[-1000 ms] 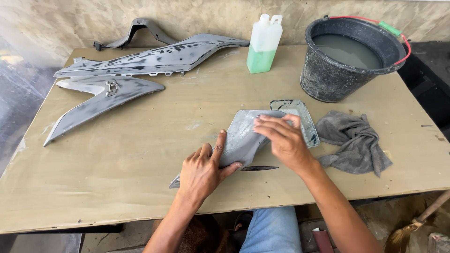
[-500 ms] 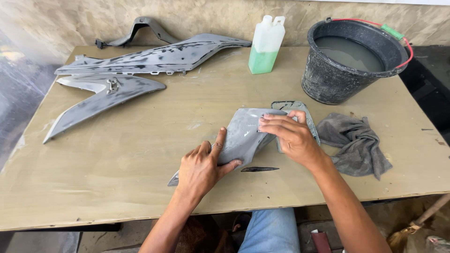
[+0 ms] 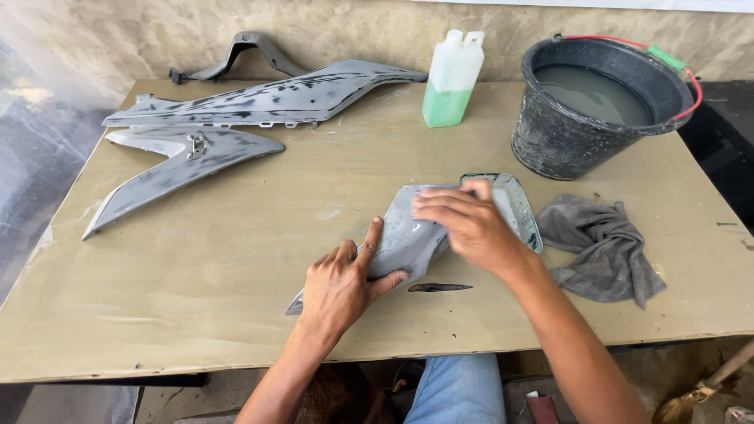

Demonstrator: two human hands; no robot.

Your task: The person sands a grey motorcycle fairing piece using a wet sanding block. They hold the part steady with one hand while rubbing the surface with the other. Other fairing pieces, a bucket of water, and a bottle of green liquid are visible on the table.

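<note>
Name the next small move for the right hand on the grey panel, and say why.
Probably slide the right hand along the panel toward the left hand. It lies flat on the upper part, while the left hand pins the lower end to the table.

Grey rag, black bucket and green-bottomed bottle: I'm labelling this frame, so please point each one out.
Crumpled grey rag (image 3: 601, 247), head view: middle of its folds.
Black bucket of murky water (image 3: 561, 141), head view: outer front wall.
White plastic bottle with green liquid (image 3: 448, 102), head view: green lower part.
</note>
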